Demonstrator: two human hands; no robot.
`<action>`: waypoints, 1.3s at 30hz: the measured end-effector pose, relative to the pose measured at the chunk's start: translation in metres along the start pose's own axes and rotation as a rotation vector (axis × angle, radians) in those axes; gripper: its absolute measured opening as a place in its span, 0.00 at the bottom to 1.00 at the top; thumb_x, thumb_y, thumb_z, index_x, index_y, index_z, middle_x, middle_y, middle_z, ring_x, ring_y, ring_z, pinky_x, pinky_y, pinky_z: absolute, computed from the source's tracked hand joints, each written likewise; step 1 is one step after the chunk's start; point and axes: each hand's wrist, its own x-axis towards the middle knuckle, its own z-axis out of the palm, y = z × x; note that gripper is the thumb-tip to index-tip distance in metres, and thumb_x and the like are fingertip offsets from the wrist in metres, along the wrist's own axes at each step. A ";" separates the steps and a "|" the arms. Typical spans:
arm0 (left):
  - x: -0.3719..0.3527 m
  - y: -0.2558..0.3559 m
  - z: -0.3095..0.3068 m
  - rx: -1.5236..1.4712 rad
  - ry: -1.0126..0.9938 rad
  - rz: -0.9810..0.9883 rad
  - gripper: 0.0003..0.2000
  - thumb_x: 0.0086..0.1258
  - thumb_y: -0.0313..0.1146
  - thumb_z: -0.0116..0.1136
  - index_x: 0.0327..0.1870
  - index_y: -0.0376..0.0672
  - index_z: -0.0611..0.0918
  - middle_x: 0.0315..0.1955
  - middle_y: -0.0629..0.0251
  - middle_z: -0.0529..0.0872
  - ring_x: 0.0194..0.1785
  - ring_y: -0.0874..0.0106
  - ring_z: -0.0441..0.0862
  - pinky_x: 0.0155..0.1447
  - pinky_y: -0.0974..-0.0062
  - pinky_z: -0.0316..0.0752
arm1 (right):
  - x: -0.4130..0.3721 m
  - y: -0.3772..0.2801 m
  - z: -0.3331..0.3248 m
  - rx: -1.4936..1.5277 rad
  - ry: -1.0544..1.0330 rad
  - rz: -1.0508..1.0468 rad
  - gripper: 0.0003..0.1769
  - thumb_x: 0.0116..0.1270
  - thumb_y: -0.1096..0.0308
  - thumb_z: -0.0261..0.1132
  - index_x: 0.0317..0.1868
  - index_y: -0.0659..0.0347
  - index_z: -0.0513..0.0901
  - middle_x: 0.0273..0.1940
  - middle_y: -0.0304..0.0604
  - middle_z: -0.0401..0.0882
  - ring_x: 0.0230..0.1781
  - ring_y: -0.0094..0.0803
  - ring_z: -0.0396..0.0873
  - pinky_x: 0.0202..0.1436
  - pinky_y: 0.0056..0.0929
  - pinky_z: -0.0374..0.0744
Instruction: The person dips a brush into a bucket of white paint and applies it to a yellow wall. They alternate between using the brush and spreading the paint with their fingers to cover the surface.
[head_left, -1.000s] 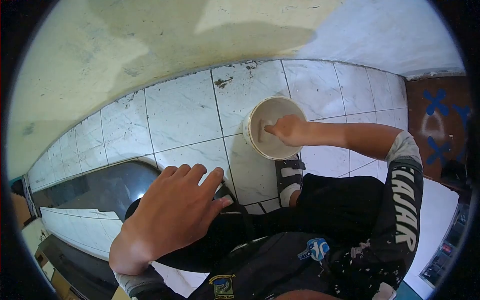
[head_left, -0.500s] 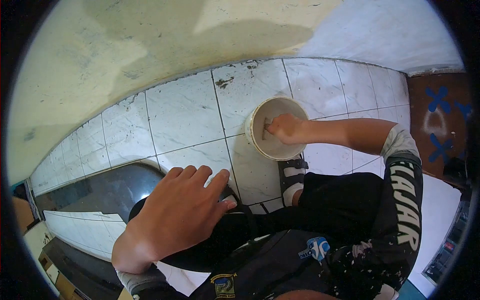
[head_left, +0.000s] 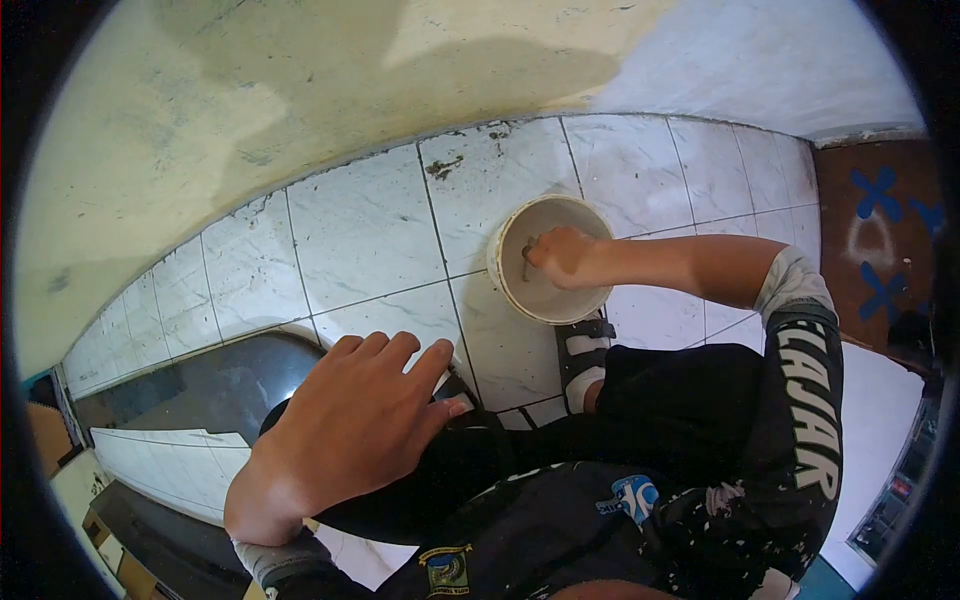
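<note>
A whitish round bucket [head_left: 506,282] stands on the tiled floor by my right foot. My right hand [head_left: 566,257] reaches down into it, fingers closed round a thin, pale stick-like piece [head_left: 526,266]. Only a short length of this piece shows below the fist, and its lower end is hard to make out against the pale inside. Over my left knee hangs my left hand [head_left: 365,410], palm down, with the fingers loosely spread and nothing in them.
White marbled tiles [head_left: 365,235] run up to a stained yellow wall [head_left: 320,80]. A dark, shiny panel [head_left: 220,375] lies on the left. To the right stands a brown board [head_left: 868,240] with blue marks. A strapped sandal [head_left: 585,350] is right beside the bucket.
Inside the bucket my right hand has shifted slightly, and the stick-like piece has moved with it, now showing at a different angle. My left hand stays nearly still.
</note>
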 end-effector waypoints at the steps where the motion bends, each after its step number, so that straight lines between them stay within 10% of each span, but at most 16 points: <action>1: 0.000 0.000 0.000 0.006 -0.001 0.006 0.23 0.77 0.45 0.61 0.63 0.37 0.78 0.51 0.52 0.85 0.54 0.53 0.83 0.60 0.58 0.77 | 0.000 0.001 0.001 0.001 0.000 0.002 0.20 0.56 0.74 0.63 0.51 0.71 0.82 0.43 0.66 0.85 0.45 0.63 0.86 0.48 0.52 0.85; 16: -0.001 0.001 -0.002 -0.021 -0.026 0.004 0.24 0.77 0.45 0.60 0.65 0.37 0.77 0.51 0.50 0.85 0.56 0.51 0.82 0.61 0.57 0.76 | -0.049 0.017 -0.056 0.147 -0.001 0.123 0.22 0.63 0.67 0.65 0.56 0.67 0.79 0.40 0.66 0.85 0.43 0.64 0.85 0.43 0.53 0.82; 19: -0.001 0.001 -0.003 -0.029 -0.034 -0.007 0.24 0.78 0.45 0.60 0.64 0.36 0.77 0.50 0.49 0.85 0.55 0.51 0.82 0.61 0.57 0.76 | -0.082 0.027 -0.087 0.245 0.075 -0.030 0.20 0.66 0.64 0.66 0.56 0.65 0.79 0.34 0.58 0.86 0.29 0.54 0.85 0.31 0.45 0.81; 21: 0.000 0.001 -0.004 -0.029 -0.040 0.000 0.23 0.78 0.45 0.59 0.64 0.36 0.77 0.50 0.49 0.85 0.54 0.51 0.83 0.60 0.57 0.76 | -0.106 0.020 -0.116 0.728 -0.247 0.310 0.16 0.72 0.63 0.65 0.53 0.65 0.79 0.30 0.50 0.84 0.17 0.36 0.78 0.21 0.34 0.76; 24: 0.001 0.002 -0.004 -0.030 -0.040 0.012 0.23 0.78 0.45 0.59 0.64 0.35 0.77 0.50 0.49 0.84 0.53 0.52 0.83 0.59 0.57 0.76 | -0.125 0.045 -0.095 1.007 -0.219 0.275 0.12 0.77 0.65 0.61 0.51 0.64 0.78 0.26 0.44 0.81 0.11 0.24 0.69 0.16 0.27 0.70; 33: 0.006 0.003 -0.005 -0.021 -0.024 -0.013 0.24 0.78 0.46 0.59 0.64 0.36 0.77 0.49 0.49 0.85 0.52 0.51 0.83 0.59 0.56 0.76 | -0.164 0.061 0.032 1.853 0.108 0.301 0.12 0.80 0.60 0.59 0.49 0.62 0.77 0.22 0.41 0.76 0.08 0.17 0.59 0.08 0.21 0.58; 39: 0.011 -0.001 -0.007 -0.014 -0.028 -0.025 0.24 0.79 0.48 0.57 0.65 0.38 0.77 0.49 0.48 0.85 0.53 0.49 0.83 0.59 0.56 0.77 | -0.161 0.033 0.092 2.259 0.359 -0.109 0.14 0.79 0.61 0.58 0.50 0.66 0.74 0.17 0.41 0.73 0.03 0.16 0.57 0.03 0.19 0.58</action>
